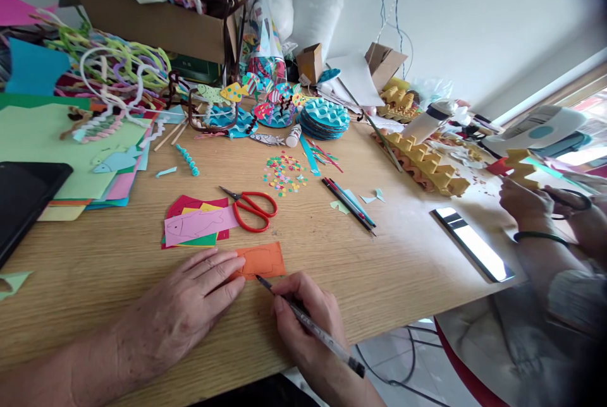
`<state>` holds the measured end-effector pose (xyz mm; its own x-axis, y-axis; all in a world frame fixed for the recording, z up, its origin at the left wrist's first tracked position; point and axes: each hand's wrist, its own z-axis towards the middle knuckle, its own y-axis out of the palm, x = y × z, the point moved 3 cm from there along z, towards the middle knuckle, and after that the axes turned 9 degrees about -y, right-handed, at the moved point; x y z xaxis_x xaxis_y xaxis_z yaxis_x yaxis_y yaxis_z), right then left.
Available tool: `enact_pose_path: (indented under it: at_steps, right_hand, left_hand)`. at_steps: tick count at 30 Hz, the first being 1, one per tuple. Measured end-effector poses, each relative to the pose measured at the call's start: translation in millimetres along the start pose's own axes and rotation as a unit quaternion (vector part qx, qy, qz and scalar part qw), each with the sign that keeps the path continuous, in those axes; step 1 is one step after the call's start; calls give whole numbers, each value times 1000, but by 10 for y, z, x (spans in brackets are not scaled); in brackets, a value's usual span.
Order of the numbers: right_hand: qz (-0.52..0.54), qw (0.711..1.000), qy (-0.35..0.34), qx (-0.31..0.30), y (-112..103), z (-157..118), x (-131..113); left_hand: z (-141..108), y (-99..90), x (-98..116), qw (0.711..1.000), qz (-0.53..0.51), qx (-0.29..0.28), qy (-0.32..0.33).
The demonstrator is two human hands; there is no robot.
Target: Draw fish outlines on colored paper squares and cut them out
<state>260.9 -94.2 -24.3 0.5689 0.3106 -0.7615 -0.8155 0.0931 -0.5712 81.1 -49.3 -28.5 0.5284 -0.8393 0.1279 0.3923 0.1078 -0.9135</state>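
A small orange paper (263, 260) with faint drawn lines lies on the wooden table. Across its left end rest the outstretched fingers of my left hand (190, 299), pressing it flat. My right hand (310, 321) grips a clear-barrelled pen (322, 336), its tip at the paper's lower edge. Behind the orange piece, a pink paper strip (196, 224) with a fish outline tops several coloured scraps in red, yellow and green. Red-handled scissors (253, 210) lie beside that stack, their blades pointing up and left.
Pens (348, 205), paper dots (284, 174) and blue wavy discs (325, 117) lie farther back. Coloured sheets (109, 160) and a black device (28, 198) are left. At right, a phone (472, 244) lies near another person's hands (526, 201), which hold scissors and yellow carton.
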Motion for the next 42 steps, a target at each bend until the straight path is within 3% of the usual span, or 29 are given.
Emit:
enact_pose_path:
  at_steps: [12,22,33,42]
  right_hand:
    - [-30,999,-41,4,-5,35,-33]
    - [-12,1000,-10,4,8,-2,24]
    - [-25,999,-32,10,12,12,-4]
    - [-15,1000,6,23,-16,-10,16]
  left_hand:
    - [25,-16,2,1000,20,16,4]
    - [8,-16,-8,1000,4,-7,1]
    - [14,-22,-4,1000,13,7,2]
    - [14,-12,0,1000,-8,8,-16]
